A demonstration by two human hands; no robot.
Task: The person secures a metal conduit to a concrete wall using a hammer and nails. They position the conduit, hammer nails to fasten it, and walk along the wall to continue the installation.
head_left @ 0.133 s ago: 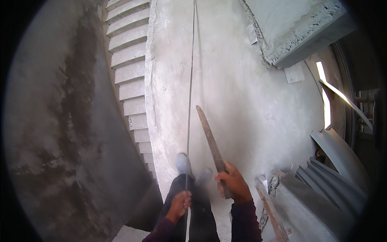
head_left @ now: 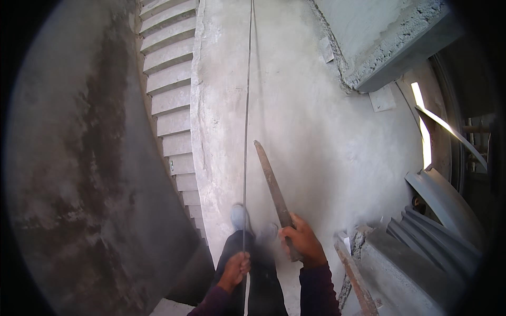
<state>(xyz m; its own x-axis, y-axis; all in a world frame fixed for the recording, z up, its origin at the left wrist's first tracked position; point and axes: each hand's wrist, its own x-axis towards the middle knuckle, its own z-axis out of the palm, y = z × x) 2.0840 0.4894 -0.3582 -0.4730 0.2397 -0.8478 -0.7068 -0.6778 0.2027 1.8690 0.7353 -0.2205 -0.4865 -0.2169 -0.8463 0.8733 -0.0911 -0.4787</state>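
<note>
Left hand [head_left: 236,267] first: fingers curled into a fist around the near part of a thin metal rod [head_left: 246,116], which runs straight away and out of view at the far edge. Right hand [head_left: 301,242] has its fingers wrapped round the near end of a flat brown bar [head_left: 272,181], pointing far and a bit left. Can't tell if that's wood or rusty metal.

Progress-wise, I'd say the gripping part is done: both pieces are firmly in hand. Rod and bar are apart, and I can't spot any cut or bend on the rod. Its far end is hidden, so no idea what's done or left there.

Further out, there's a shoe [head_left: 239,216] on the dusty concrete floor [head_left: 305,121], concrete steps [head_left: 171,97] to the left, and grey metal channels [head_left: 448,205] over on the right.
</note>
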